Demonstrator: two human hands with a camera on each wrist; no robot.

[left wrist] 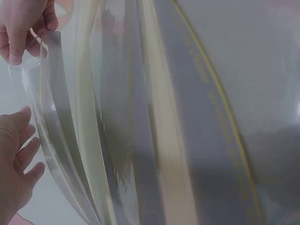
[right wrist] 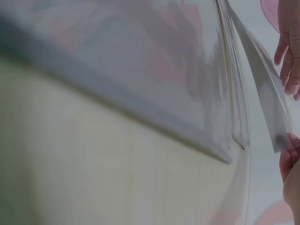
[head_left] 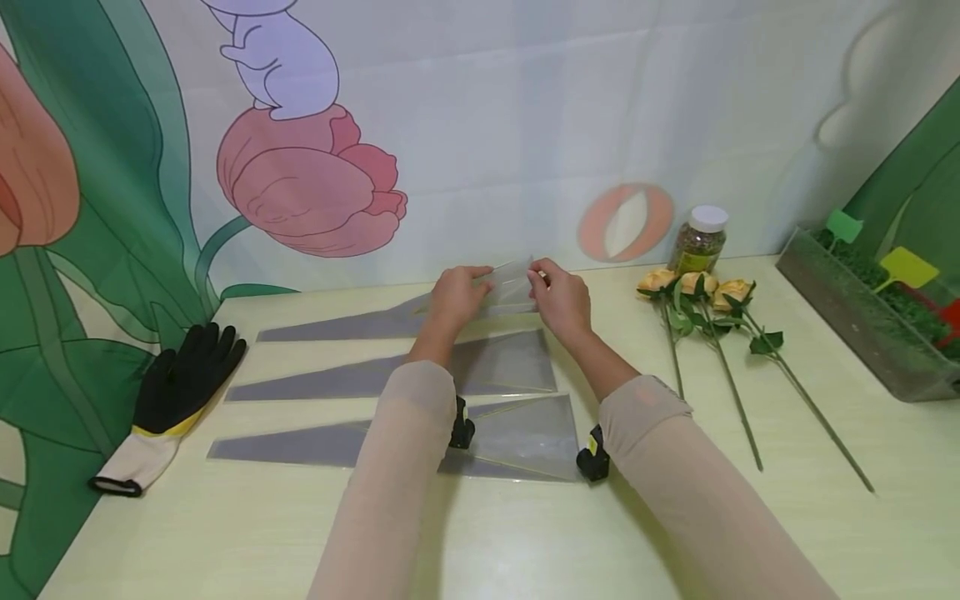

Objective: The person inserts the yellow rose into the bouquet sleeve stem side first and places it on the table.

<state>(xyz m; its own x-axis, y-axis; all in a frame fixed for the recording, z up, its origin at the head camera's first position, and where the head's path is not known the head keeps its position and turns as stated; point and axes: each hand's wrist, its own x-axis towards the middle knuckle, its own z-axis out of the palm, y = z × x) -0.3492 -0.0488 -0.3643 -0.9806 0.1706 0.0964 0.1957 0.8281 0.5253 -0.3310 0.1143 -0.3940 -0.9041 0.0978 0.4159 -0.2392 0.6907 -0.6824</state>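
Three tapered flower sleeves of clear and grey plastic with thin gold lines lie in rows, wide ends to the right. At the far sleeve (head_left: pixel 345 325), my right hand (head_left: pixel 564 302) pinches the upper corner of the wide end, lifting that end off the table. My left hand (head_left: pixel 457 296) is at the same sleeve, its fingers loosely extended along the raised edge. In the right wrist view the lifted sleeve (right wrist: pixel 262 77) curves up to the pinching fingertips (right wrist: pixel 287 161). Below my forearms are the middle sleeve (head_left: pixel 315 379) and the near sleeve (head_left: pixel 525 433).
A black-and-white work glove (head_left: pixel 176 392) lies at the left. To the right are several yellow roses (head_left: pixel 697 283) on long stems, with a white-lidded jar (head_left: pixel 701 237) behind them. A clear planter box (head_left: pixel 870 325) with small coloured tags stands far right. A printed cloth (head_left: pixel 480 150) hangs behind.
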